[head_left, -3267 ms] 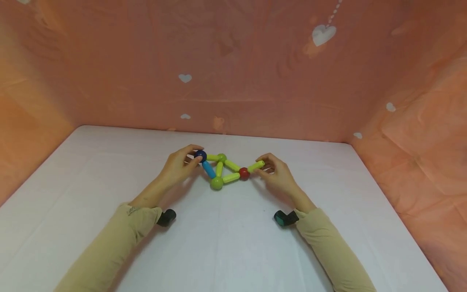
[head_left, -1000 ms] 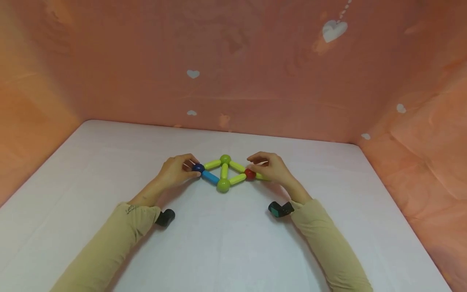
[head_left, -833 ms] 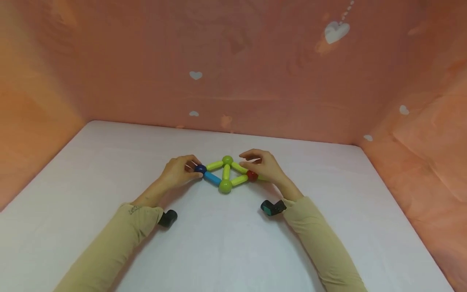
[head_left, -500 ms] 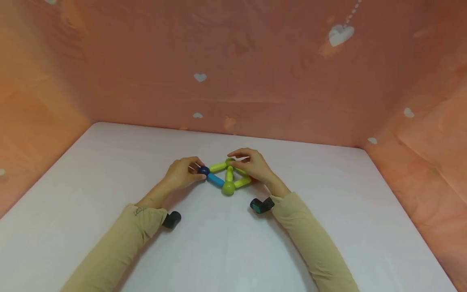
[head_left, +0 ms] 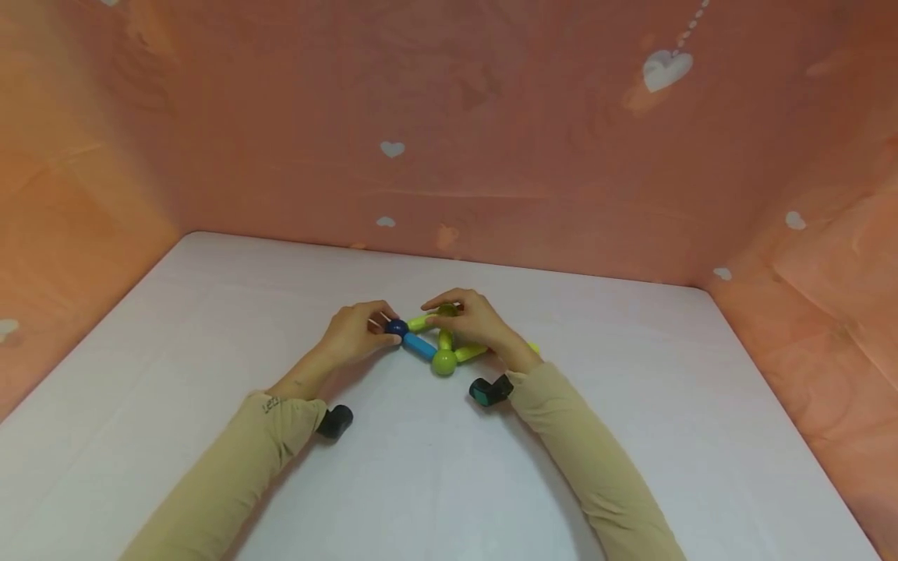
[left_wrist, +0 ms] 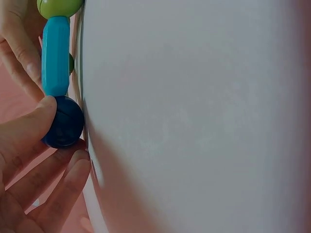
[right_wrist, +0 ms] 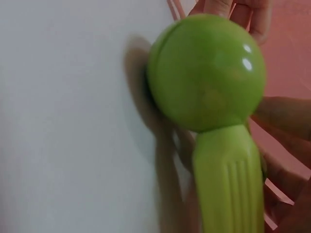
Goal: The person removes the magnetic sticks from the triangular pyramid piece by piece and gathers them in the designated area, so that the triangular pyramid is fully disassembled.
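A flat frame of magnetic rods and balls lies on the white table. My left hand (head_left: 355,331) pinches its dark blue ball (left_wrist: 66,124) between thumb and fingers. From that ball run a light blue rod (left_wrist: 56,56) to the near green ball (head_left: 443,361) and a yellow-green rod (head_left: 421,322) to the far green ball (head_left: 447,311). Above the far green ball, my right hand (head_left: 473,319) reaches over the frame, thumb and fingers spread on either side; contact is not clear. It hides the red ball. A yellow-green rod end (head_left: 535,348) shows past the right wrist.
The white table (head_left: 421,483) is backed by an orange sheet (head_left: 491,140) with heart prints, which also hangs at both sides. Black wrist cameras (head_left: 335,421) sit under both wrists, close above the tabletop.
My right hand has let go of the rod at the right end and moved left over the red ball to the far green ball. The frame has been lowered flat; my left hand keeps the blue ball.
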Tool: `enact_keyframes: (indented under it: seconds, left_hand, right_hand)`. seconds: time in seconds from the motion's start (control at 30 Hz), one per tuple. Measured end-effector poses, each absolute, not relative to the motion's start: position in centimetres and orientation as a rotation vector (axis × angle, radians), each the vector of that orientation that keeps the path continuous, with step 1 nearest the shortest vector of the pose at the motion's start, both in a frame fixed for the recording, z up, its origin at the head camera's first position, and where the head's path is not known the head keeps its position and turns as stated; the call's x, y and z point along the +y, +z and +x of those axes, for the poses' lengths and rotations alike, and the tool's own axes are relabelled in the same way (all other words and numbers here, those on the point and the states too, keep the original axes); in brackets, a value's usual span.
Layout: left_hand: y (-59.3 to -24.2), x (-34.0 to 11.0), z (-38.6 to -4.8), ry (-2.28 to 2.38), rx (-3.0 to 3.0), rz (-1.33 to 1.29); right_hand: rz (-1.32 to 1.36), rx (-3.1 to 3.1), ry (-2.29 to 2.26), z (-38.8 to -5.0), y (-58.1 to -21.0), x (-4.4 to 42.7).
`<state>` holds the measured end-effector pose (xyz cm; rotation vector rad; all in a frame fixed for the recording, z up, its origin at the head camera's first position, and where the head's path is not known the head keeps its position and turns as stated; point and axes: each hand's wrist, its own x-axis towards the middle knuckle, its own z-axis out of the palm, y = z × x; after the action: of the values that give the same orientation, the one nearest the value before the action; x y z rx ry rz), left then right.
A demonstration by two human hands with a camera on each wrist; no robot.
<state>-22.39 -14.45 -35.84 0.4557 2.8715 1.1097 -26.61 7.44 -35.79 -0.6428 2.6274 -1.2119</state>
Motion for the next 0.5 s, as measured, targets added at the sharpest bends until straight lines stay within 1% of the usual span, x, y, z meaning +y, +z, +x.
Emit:
enact_keyframes:
  seconds: [0.27, 0.5]
  left_hand:
    - [-35.58, -14.37, -22.38, 1.108, 2.866, 0.458]
    - [-35.28, -14.37, -22.21, 1.1, 2.878, 0.461]
  right_hand:
    - [-0.74, 2.611, -1.135, -26.86, -35.96, 6.99]
    - [-0.755, 2.654, -1.101, -27.04, -36.0, 6.62]
